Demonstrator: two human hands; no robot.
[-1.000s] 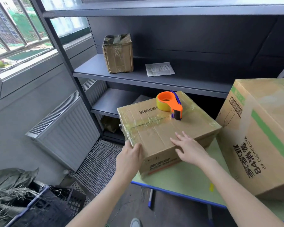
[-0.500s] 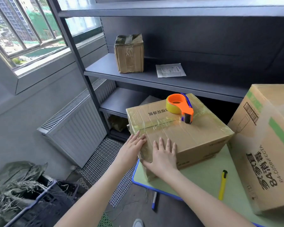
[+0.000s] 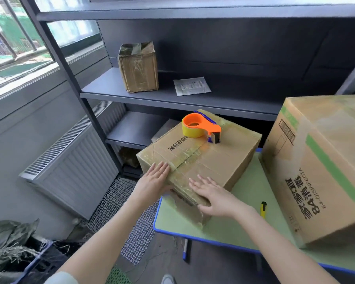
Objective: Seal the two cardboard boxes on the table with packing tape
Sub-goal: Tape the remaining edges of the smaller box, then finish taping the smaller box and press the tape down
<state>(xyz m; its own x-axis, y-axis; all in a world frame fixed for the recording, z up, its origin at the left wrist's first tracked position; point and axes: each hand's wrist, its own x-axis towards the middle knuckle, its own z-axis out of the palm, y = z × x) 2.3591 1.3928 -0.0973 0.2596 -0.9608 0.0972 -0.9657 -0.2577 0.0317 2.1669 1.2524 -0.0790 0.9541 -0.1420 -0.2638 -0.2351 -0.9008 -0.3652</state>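
On the table's [image 3: 244, 222] box [image 3: 223, 160], left hand [image 3: 152, 184] and right hand [image 3: 215, 196] have parted.

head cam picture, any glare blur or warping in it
Head view: window partly washed out by daylight. Head view: shelf post leans and bows, wide-lens warping. Head view: tape on the small box glints; big box at the right edge looks soft and stretched.

The left hand [image 3: 154, 181] and right hand [image 3: 213, 193] are bare, as are both forearms [image 3: 103, 242] up to the elbow. A pale, greenish-white sleeve [image 3: 59, 278] edge covers the left upper arm. A grey shoe [image 3: 168, 280] toe shows low in view
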